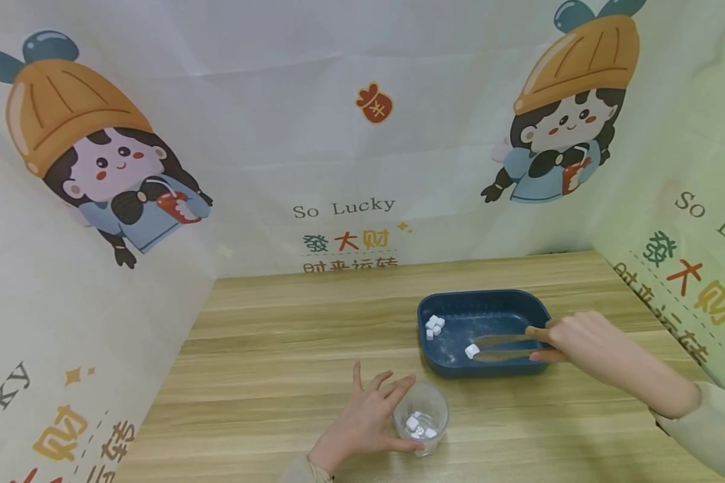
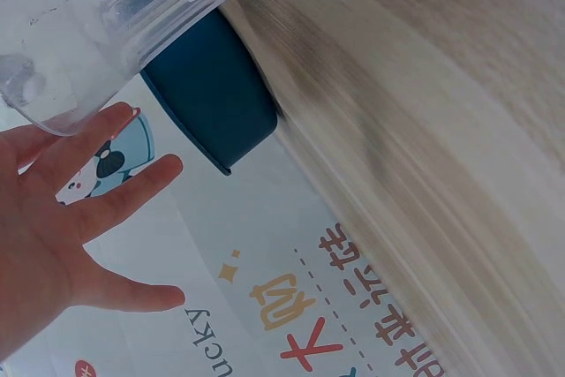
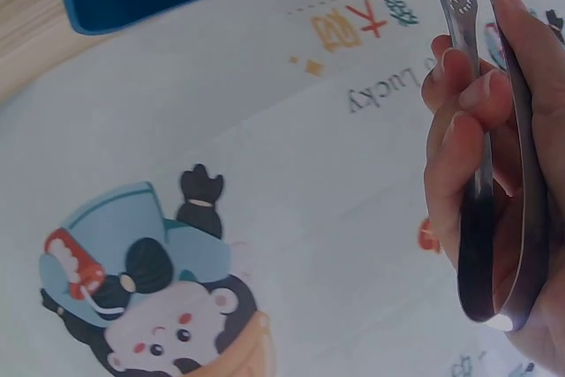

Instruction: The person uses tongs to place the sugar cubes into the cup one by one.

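My right hand (image 1: 586,345) grips metal tongs (image 3: 477,209) with perforated tips. The tongs (image 1: 504,355) reach into a dark blue rectangular tray (image 1: 510,298), their tips at a small white cube (image 1: 472,351). Several more white cubes (image 1: 435,324) lie clustered at the tray's left end. My left hand (image 1: 368,412) holds a clear cup (image 1: 435,397) between thumb and index finger, with the other fingers spread. Inside the cup sit a few white cubes (image 1: 412,423). In the left wrist view the ribbed clear cup (image 2: 124,33) rises above the spread fingers (image 2: 132,192).
The cup stands on a wood-grain table (image 1: 266,349), in front of the tray's left end. Behind and on both sides hangs a pale printed sheet (image 1: 266,134) with cartoon figures and lettering, meeting the table's edges.
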A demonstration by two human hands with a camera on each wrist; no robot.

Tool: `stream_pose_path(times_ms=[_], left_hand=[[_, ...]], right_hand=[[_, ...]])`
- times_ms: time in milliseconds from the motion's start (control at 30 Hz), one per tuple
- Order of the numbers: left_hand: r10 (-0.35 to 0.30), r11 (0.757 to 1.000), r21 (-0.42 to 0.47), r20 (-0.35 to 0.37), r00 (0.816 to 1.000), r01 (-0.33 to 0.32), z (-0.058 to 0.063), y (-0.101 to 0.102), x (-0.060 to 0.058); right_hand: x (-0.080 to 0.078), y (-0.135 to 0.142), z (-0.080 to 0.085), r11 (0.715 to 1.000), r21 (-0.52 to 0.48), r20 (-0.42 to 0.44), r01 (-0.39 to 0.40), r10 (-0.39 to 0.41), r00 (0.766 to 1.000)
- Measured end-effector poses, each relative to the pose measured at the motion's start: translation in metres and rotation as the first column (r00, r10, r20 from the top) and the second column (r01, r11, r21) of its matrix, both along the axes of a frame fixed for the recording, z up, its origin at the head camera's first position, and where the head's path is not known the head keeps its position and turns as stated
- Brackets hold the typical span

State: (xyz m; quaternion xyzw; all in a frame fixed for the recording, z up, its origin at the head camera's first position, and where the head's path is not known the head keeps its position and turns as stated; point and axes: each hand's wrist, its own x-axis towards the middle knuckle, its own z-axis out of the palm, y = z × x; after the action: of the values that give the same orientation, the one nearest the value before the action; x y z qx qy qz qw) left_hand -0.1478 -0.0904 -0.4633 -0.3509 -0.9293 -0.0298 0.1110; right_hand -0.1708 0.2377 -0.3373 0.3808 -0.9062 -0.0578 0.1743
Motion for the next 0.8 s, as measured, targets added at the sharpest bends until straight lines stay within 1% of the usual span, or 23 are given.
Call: stream_pose_path(times_ms=[100,300,500,667,800], left_hand=[[0.000,1.000,0.007,0.008,1.000,0.000,0.001,0.000,0.000],[0.004,1.000,0.008,0.016,1.000,-0.004,0.000,0.000,-0.001],[0.001,1.000,0.020,0.024,1.000,-0.001,0.000,-0.001,-0.001],[0.002,1.000,0.016,0.019,1.000,-0.002,0.001,-0.001,0.000],[0.003,1.000,0.009,0.014,1.000,-0.003,0.001,0.000,0.000]], right_hand=[[0.007,-0.004,0.004,0.999,-0.004,-0.044,-0.041,0.041,0.998],[0.020,-0.016,0.012,0.995,0.003,-0.099,-0.102,0.102,0.990],[0.025,-0.029,0.015,0.980,0.015,-0.199,-0.197,0.196,0.960],[0.028,-0.039,0.015,0.968,0.020,-0.222,-0.248,0.247,0.943],[0.028,-0.045,0.014,0.961,0.025,-0.223,-0.275,0.274,0.936]])
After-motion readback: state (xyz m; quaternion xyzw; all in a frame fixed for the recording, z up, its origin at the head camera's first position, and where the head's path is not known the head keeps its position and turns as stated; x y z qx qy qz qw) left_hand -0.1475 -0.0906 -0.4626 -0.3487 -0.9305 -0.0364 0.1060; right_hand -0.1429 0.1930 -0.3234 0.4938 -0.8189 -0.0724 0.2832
